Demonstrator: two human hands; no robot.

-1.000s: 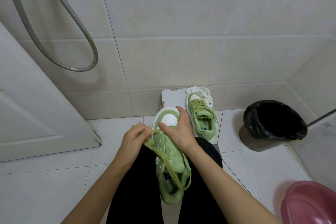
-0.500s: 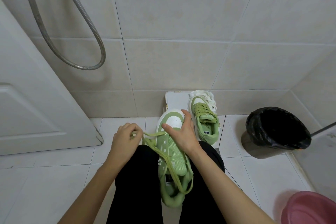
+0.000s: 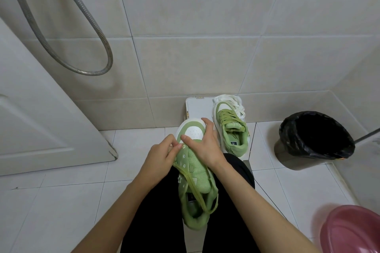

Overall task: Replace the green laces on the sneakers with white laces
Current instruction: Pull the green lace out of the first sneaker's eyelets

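Pinching green lace [image 3: 192, 183] near toe eyelets with left hand [image 3: 159, 155], right hand [image 3: 205, 146] clamped over forefoot of green sneaker [image 3: 193, 170] resting on lap, lace mostly pulled out and trailing loose toward heel. Second sneaker [image 3: 231, 129] still laced green, sitting on white box [image 3: 198, 108] by wall with white laces [image 3: 236, 101] bunched at toe. Black-lined bin [image 3: 314, 139] to right, contents not visible; pink basin [image 3: 353, 232] at corner.

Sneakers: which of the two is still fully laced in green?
The far sneaker by the wall; the lap sneaker shows empty eyelets, its green lace hanging loose.
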